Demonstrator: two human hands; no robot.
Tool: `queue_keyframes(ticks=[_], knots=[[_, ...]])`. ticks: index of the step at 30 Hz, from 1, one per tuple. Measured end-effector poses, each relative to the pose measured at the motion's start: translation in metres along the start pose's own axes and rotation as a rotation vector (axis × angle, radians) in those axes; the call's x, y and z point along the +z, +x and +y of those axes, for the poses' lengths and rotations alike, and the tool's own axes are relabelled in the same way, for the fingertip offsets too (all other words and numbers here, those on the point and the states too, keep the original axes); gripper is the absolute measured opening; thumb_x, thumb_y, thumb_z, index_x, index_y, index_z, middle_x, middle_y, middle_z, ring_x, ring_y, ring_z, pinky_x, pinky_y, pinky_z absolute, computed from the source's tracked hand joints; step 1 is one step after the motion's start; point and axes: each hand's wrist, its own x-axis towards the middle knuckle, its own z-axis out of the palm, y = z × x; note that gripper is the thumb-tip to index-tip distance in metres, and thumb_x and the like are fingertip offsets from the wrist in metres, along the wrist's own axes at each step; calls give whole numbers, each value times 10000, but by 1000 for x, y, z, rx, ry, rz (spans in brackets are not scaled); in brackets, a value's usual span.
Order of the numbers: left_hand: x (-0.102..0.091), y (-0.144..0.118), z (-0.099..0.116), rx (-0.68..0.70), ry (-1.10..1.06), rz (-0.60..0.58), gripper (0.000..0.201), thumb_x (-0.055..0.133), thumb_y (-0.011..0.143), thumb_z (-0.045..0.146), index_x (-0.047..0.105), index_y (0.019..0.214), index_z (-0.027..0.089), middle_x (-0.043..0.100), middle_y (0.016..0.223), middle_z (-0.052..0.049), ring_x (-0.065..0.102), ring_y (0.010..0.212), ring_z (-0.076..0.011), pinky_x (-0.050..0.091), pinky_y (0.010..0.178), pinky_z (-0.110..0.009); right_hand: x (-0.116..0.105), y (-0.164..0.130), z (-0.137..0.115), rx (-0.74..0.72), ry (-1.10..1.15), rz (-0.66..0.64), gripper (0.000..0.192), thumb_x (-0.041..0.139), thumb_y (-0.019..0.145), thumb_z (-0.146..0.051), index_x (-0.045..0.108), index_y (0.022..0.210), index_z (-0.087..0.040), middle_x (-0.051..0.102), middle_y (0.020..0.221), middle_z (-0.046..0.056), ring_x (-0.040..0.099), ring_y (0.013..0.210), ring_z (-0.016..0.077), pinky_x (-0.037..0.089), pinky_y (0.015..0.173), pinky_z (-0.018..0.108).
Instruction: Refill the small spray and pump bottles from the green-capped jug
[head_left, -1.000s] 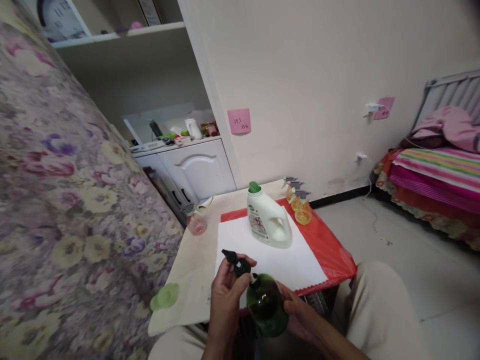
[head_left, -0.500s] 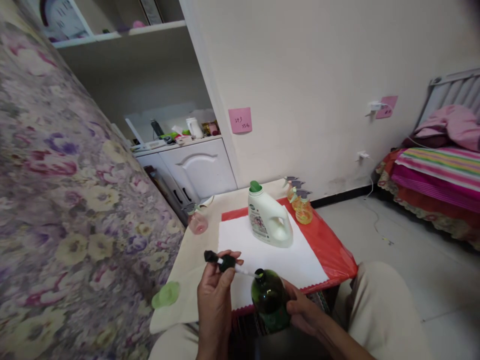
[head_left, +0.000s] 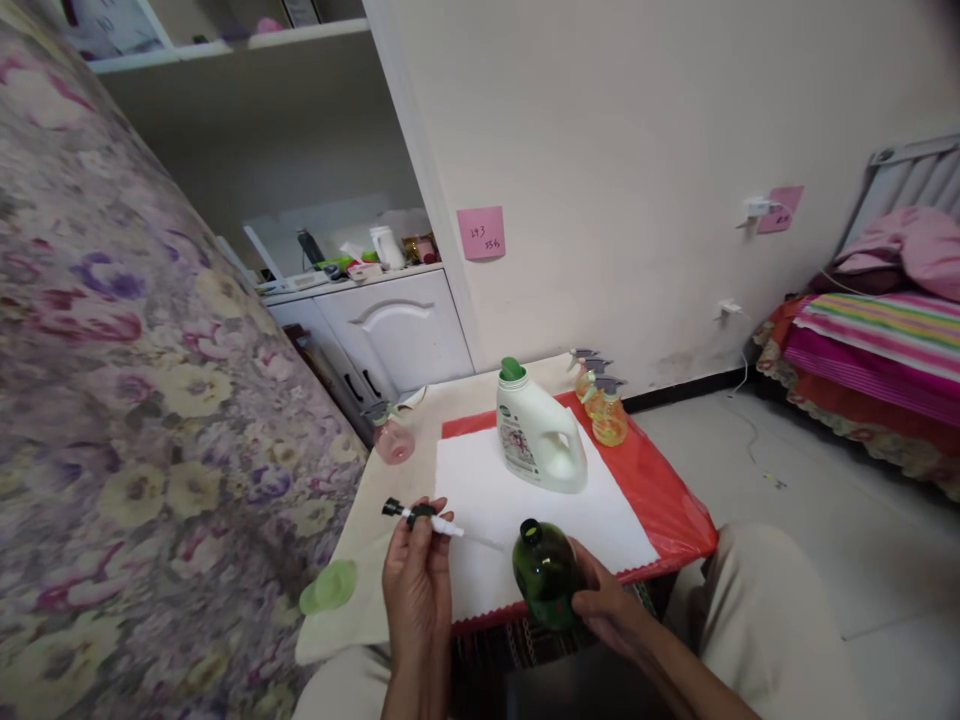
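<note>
My left hand [head_left: 417, 565] is closed around a pump dispenser top [head_left: 444, 525] with a black head, a white body and a thin clear tube pointing right. The tube's end is outside the bottle, a little left of it. In my right hand [head_left: 604, 600] is a dark green bottle [head_left: 546, 575], gripped by its right side and tilted slightly, its black-rimmed mouth uncovered. Behind both hands stands a large pale green detergent jug [head_left: 536, 435] with a handle, its spout green and uncapped. A light green cap [head_left: 328, 587] lies at the table's left edge.
White paper [head_left: 480, 560] and a red plastic sheet [head_left: 664, 500] cover part of the low table. A pink spray bottle [head_left: 393, 438] stands at the back left, several yellow spray bottles [head_left: 609, 420] at the back right. A floral curtain [head_left: 165, 420] hangs close on the left.
My left hand has drawn the pump top left, and its tube has come out of the bottle's mouth. The green bottle has shifted slightly right and up in my right hand.
</note>
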Motion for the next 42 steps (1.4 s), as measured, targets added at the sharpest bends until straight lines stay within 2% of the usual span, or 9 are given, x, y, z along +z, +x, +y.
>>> queue_keyframes(ticks=[6,10,15,20,26,29,33,36,42], knots=[[-28,17,-51,-99,422,-25,420,754,646,440,629,921,148,715,850,-47,658,729,-148,508,678,-264,-20,17,-8,-169,-233,137,785,826,591,-288,470,1289,-241,546,1320,77,449,1252,303,322,1051,460],[-41,28,-69,-91,608,-52,492,791,554,480,656,872,130,678,708,-21,639,642,-182,464,590,-275,-34,35,-4,-201,-470,183,770,831,595,-338,452,1260,-255,551,1294,75,453,1242,311,302,1062,496],[-48,42,-71,-19,839,-83,489,759,522,574,674,759,156,594,572,26,562,540,-181,409,553,-285,-38,60,9,-202,-672,229,782,838,578,-298,420,1236,-236,536,1279,91,460,1229,296,292,1072,487],[-49,46,-80,66,1042,-126,414,677,617,599,627,658,190,589,575,18,548,594,-207,388,610,-300,-34,77,18,-177,-778,249,817,828,569,-254,388,1258,-239,538,1255,85,485,1186,293,325,1040,482],[-54,44,-92,132,1215,-150,355,576,735,558,587,661,211,589,610,2,551,644,-228,372,634,-307,-50,76,34,-112,-1002,390,831,816,575,-329,408,1294,-242,494,1301,104,394,1250,350,220,1082,523],[-55,44,-95,145,1277,-164,353,532,773,556,569,684,217,594,641,-4,560,657,-230,369,634,-307,-62,75,42,-145,-1071,370,840,805,599,-338,397,1327,-243,502,1315,107,403,1249,348,247,1071,508],[-56,44,-97,156,1353,-176,341,499,798,543,538,692,222,582,652,-7,562,666,-232,359,622,-303,-71,76,48,-228,-1028,334,868,826,555,-283,429,1327,-274,526,1311,84,420,1242,360,245,1068,524],[-56,45,-98,160,1402,-189,322,497,799,528,529,694,225,575,648,-3,557,652,-225,355,609,-297,-71,77,51,-245,-1077,351,851,807,561,-268,438,1327,-267,530,1317,87,426,1248,361,251,1075,527],[-55,45,-99,164,1472,-200,274,476,808,483,523,714,230,587,668,-5,578,670,-217,377,619,-290,-59,75,49,-127,-1285,409,938,769,576,-254,320,1396,-171,448,1408,145,398,1303,336,294,1099,488]])
